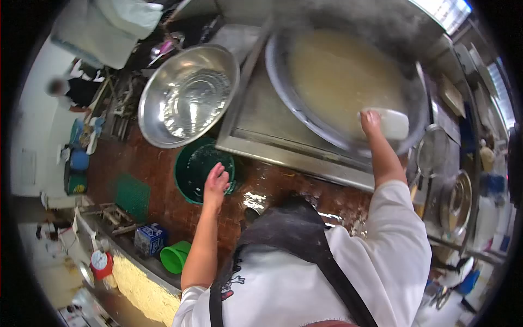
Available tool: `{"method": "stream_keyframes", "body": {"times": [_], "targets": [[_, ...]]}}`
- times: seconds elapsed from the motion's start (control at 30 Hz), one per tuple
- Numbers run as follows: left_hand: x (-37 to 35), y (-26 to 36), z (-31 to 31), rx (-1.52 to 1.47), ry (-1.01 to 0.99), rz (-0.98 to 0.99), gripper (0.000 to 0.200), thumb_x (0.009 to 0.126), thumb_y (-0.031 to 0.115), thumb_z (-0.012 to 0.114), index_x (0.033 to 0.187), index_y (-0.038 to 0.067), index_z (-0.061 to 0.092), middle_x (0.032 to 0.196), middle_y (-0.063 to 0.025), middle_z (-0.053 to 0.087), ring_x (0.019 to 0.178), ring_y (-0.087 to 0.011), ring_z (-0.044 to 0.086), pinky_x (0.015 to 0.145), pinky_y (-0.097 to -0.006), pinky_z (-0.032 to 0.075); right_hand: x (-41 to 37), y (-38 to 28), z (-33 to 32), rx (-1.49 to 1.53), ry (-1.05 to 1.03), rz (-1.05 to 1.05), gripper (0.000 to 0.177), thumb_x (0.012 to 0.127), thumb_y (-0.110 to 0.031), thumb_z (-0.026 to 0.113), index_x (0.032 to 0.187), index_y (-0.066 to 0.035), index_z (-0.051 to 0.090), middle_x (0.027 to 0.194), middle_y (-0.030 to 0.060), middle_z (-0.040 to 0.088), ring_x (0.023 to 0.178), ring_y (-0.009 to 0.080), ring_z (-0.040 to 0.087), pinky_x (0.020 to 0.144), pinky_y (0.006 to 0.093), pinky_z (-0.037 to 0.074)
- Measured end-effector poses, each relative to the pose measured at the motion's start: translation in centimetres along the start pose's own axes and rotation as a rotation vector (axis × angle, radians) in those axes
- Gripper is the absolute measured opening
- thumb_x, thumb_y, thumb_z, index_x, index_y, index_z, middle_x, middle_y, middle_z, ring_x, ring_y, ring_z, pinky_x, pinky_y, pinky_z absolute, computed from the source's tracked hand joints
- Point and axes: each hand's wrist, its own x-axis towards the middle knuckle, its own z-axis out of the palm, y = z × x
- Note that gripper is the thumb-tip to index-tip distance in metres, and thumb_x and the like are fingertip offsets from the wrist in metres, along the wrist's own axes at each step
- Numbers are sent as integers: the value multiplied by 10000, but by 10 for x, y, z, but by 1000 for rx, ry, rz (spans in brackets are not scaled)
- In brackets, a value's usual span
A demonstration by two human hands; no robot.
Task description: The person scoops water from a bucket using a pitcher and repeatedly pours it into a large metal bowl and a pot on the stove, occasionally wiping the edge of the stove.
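My right hand (pixel 371 122) is closed on the edge of a white plastic container (pixel 394 124), low over the near side of a very large metal pot (pixel 294 109). Cloudy yellowish liquid (pixel 343 76) fills much of the pot, and steam drifts off its far side. My left hand (pixel 216 184) hangs loosely with nothing in it, its fingers apart. Below it in this view is a dark green bucket (pixel 180 177). Just beyond the bucket stands a wide, shiny metal basin (pixel 155 111).
A steel stove frame (pixel 261 148) surrounds the pot. At right are a round mesh strainer (pixel 433 150) and a metal bowl (pixel 462 204). A bright green pail (pixel 175 257), a blue-white box (pixel 150 238) and a red scale (pixel 101 262) sit lower left. Another person (pixel 81 90) is far left. The brick-coloured floor (pixel 163 174) looks wet.
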Motion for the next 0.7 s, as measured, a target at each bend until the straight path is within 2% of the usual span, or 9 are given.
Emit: {"method": "stream_keyframes", "body": {"times": [0.03, 0.13, 0.27, 0.33, 0.47, 0.57, 0.67, 0.7], "targets": [[2, -2, -1, -7, 8, 6, 621, 953, 307, 606, 1469, 73, 353, 1459, -126, 426, 1199, -221, 523, 942, -350, 462, 1, -12, -2, -29, -74, 16, 288, 891, -284, 472, 957, -124, 702, 962, 208, 660, 969, 374, 624, 902, 512, 447], [0, -1, -2, -15, 32, 7, 647, 924, 300, 650, 1463, 76, 373, 1440, -127, 451, 1169, -191, 525, 913, -330, 459, 3, -39, 12, 0, 86, -74, 257, 886, -249, 481, 958, -125, 695, 977, 189, 660, 988, 355, 622, 895, 530, 444], [-6, -9, -11, -8, 57, 10, 630, 927, 311, 651, 1453, 82, 390, 1418, -115, 467, 1149, -179, 528, 908, -321, 458, 19, -93, 2, 127, -29, -110, 255, 896, -251, 486, 996, -116, 677, 1002, 187, 653, 1029, 373, 603, 933, 565, 411], [-12, -9, -12, -8, 73, 6, 614, 932, 317, 649, 1442, 81, 402, 1410, -110, 472, 1142, -174, 532, 908, -320, 460, 29, -114, 5, 198, -61, -159, 210, 886, -224, 533, 1024, -118, 650, 1022, 183, 649, 1065, 384, 588, 929, 592, 405], [-16, -18, -23, -29, 55, -26, 631, 940, 276, 630, 1465, 54, 361, 1468, -134, 419, 1257, -203, 481, 940, -349, 459, 38, -138, 2, 266, 16, -174, 209, 840, -160, 628, 1040, -110, 596, 1052, 159, 644, 1078, 389, 584, 915, 600, 423], [-23, -17, -28, -22, 55, -21, 615, 946, 271, 614, 1465, 59, 362, 1471, -139, 415, 1252, -213, 486, 963, -368, 451, 48, -143, -26, 345, -134, -99, 288, 879, -186, 614, 1160, -125, 591, 1171, 169, 625, 1142, 376, 566, 958, 582, 417], [-26, -17, -35, -16, 49, -26, 604, 949, 268, 610, 1464, 65, 366, 1472, -138, 414, 1254, -216, 485, 971, -375, 447, 53, -135, -27, 572, -2, -32, 438, 907, -251, 623, 1326, -164, 530, 1322, 186, 561, 1244, 347, 520, 1046, 512, 387], [-26, -19, -38, -13, 49, -19, 598, 955, 284, 605, 1462, 70, 369, 1466, -128, 421, 1226, -216, 501, 957, -370, 455, 54, -132, -34, 558, -11, -61, 486, 912, -280, 620, 1363, -149, 494, 1361, 190, 526, 1274, 337, 494, 1067, 476, 373]]}}
